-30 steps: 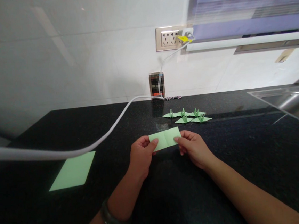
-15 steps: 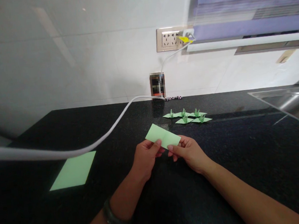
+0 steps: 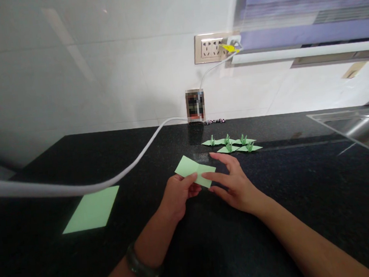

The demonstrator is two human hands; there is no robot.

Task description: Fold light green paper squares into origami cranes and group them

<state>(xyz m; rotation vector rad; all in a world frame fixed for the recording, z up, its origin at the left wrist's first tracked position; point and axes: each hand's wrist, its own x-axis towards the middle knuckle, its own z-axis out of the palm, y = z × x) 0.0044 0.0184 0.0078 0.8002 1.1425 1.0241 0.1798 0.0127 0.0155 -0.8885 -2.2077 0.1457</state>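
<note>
My left hand (image 3: 178, 194) pinches a folded strip of light green paper (image 3: 194, 171) above the black countertop (image 3: 274, 199), thumb on top. My right hand (image 3: 232, 181) is beside it with fingers spread, the fingertips touching the paper's right end. Several small green folded paper cranes (image 3: 233, 144) lie in a cluster just beyond my hands. A flat green paper square (image 3: 92, 209) lies on the counter to the left.
A thick white cable (image 3: 110, 179) runs across the counter from the left to a small device (image 3: 195, 106) at the wall, under a wall socket (image 3: 210, 48). A metal sink (image 3: 361, 129) sits at the right edge.
The paper strip has turned and shifted a little left. My right hand has let go of its pinch and spread its fingers; my left hand still holds the strip.
</note>
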